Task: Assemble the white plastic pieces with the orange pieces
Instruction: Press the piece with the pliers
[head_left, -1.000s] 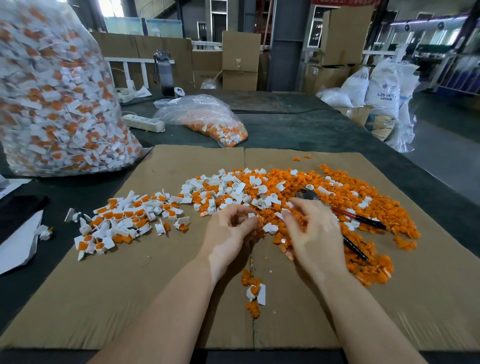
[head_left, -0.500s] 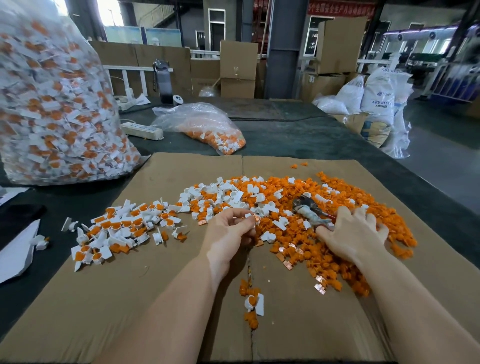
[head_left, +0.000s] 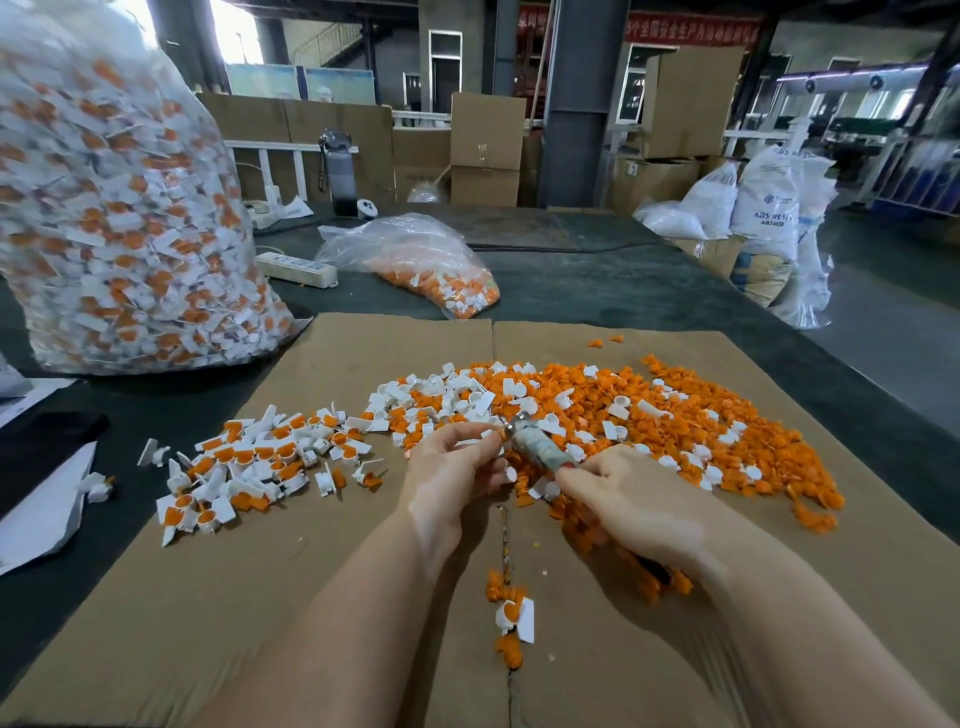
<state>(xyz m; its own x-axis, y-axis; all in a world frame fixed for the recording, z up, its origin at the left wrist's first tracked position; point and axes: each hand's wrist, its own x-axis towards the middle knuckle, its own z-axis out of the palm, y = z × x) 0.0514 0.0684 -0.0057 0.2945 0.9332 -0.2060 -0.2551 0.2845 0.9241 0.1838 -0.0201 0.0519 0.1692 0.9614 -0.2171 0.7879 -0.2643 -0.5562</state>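
Both forearms reach in from bottom, converging at centre. Left hand (head_left: 451, 470) back up, fingers curled, thumb and fingertips pinching something small. Right hand (head_left: 631, 506) just beside it, back up, fingers curled round a tool, tip pointing at left fingertips.

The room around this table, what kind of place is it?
Most likely a factory or warehouse floor used for hand assembly. A big clear bag bulging with white-and-orange parts stands on the table, stacked cardboard boxes line the back, and white resin sacks sit on the floor to the right.
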